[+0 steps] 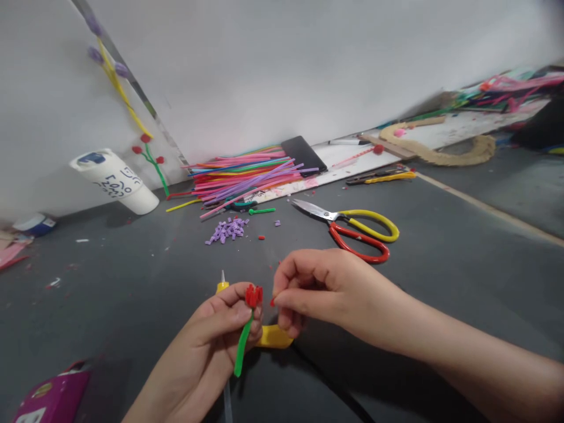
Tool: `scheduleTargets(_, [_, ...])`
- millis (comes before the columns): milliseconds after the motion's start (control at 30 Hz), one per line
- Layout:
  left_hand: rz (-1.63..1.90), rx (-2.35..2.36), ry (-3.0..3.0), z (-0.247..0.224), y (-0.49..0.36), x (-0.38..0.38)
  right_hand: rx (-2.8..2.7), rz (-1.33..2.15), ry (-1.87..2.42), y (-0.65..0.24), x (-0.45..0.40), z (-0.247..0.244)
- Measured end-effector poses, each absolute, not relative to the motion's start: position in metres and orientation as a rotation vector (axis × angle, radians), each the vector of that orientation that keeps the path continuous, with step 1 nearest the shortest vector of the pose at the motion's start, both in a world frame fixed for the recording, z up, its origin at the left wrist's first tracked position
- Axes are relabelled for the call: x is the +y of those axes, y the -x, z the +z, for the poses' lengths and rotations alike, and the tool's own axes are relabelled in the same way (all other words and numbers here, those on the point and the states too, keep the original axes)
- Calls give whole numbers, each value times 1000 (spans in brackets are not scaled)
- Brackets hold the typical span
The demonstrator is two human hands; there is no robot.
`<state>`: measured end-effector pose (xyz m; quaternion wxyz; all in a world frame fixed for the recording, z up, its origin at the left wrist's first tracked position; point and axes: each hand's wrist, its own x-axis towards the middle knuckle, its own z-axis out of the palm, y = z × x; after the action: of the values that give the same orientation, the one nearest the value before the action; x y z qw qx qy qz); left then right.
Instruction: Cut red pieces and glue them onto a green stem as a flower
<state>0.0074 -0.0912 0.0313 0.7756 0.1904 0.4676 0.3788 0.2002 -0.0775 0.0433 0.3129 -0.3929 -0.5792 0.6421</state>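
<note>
Between the thumb and fingers of my left hand is a small flower with a red head of short cut bits and a green stem pointing down. My right hand is pinched on a tiny red piece, just right of the flower head and apart from it. Under and behind my hands lies a yellow glue gun, partly hidden, with its metal nozzle showing beyond my left fingers.
Scissors lie beyond my right hand, near a pile of purple bits. Behind are many coloured pipe cleaners, a white cup and a yellow cutter. A purple box sits at lower left.
</note>
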Motion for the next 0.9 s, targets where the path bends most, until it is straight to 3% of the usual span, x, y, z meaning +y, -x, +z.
scheduleTargets(200, [823, 1009, -405, 33, -10, -92, -1675, 1394, 1103, -197, -79, 47])
scheduleTargets(533, [806, 1004, -424, 34, -13, -92, -1653, 1333, 1125, -190, -82, 41])
scheduleTargets(900, [802, 1010, -429, 33, -12, -94, -1850, 921, 1108, -188, -85, 33])
